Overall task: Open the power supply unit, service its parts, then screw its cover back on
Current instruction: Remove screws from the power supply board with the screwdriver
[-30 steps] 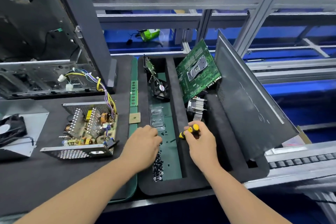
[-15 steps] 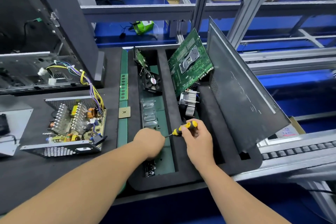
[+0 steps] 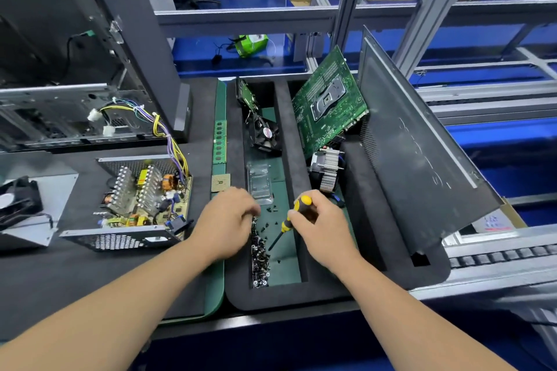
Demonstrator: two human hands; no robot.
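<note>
In the head view, the open power supply unit [image 3: 132, 205] is left on the dark surface [image 3: 75, 274] well to the left, its perforated metal walls and crowded circuit board exposed, while both hands are brought over the foam tray [image 3: 289, 295]. The left hand [image 3: 224, 224] is blurred, fingers curled down at the heap of small black screws [image 3: 259, 253], whether one is pinched cannot be told. The right hand [image 3: 321, 227] is wrapped on the yellow-and-black screwdriver [image 3: 289, 220], tip angled toward the screws, likely for refastening the cover.
</note>
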